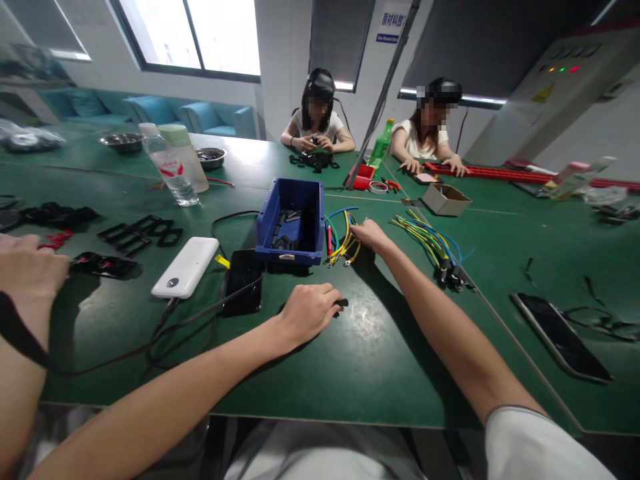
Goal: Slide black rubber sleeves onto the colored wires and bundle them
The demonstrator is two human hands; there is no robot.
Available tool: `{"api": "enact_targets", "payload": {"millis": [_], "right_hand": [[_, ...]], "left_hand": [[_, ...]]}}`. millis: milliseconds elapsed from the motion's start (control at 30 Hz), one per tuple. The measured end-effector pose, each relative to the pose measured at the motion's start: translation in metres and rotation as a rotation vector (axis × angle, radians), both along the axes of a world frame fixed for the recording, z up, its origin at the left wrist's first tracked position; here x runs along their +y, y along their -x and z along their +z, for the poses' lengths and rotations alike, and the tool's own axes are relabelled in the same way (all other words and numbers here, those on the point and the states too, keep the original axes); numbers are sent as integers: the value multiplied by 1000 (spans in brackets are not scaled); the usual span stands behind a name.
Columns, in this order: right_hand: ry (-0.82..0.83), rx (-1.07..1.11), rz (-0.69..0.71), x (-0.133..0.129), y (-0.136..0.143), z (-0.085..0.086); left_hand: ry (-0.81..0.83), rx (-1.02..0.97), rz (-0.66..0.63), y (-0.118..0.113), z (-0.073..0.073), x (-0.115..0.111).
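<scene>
My left hand [311,310] rests low over the green table with its fingers closed on a small black piece [342,303], whose end pokes out past the fingertips. Farther out, my right hand [371,235] has its fingers pinched at the near bunch of cut wires [345,248], yellow-green, blue, green and red, some with ring terminals. Just left of that bunch stands a blue bin [290,255] with several small dark pieces [286,227] inside. Another bundle of wires [430,237], with black-covered ends, lies to the right of my right hand.
A white power bank [186,268] and black phone [244,283] with cables lie left of my left hand. A co-worker's hand [33,267] is at far left, near black frames [143,235]. Bottles [173,170] stand behind. Another phone [560,337] lies right. Two people sit opposite.
</scene>
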State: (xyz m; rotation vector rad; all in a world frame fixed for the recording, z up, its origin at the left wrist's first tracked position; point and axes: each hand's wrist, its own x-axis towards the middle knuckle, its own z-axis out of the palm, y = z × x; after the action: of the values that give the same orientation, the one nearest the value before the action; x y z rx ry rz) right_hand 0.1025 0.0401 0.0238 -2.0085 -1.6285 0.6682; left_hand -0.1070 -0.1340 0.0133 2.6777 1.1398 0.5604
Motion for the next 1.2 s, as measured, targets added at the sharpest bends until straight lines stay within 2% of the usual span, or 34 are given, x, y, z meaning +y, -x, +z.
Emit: {"api": "enact_targets", "payload": {"millis": [167,300,367,433,533,600,700,933,1200], "right_hand": [[-5,357,38,-13,5,12],[-40,589,113,-55,13,15],[-67,685,139,-86,16,10],[-68,948,189,-117,18,0],[-130,1101,118,-151,20,-19],[-210,1120,81,-162,20,-28],[-263,1122,98,-165,19,-32],[-331,1119,94,-164,20,-26],[-398,1053,46,-174,25,-22]], "left_hand": [[-6,-21,-29,1,-3,0],[21,-119,24,1,-5,4],[41,-181,67,0,-7,6],[63,-229,103,-1,-8,7],[100,-256,121,-3,-11,9],[119,-259,133,-4,-12,10],[143,-280,158,-5,-12,12],[180,-355,147,-6,-6,13],[231,-535,174,-7,-3,13]]}}
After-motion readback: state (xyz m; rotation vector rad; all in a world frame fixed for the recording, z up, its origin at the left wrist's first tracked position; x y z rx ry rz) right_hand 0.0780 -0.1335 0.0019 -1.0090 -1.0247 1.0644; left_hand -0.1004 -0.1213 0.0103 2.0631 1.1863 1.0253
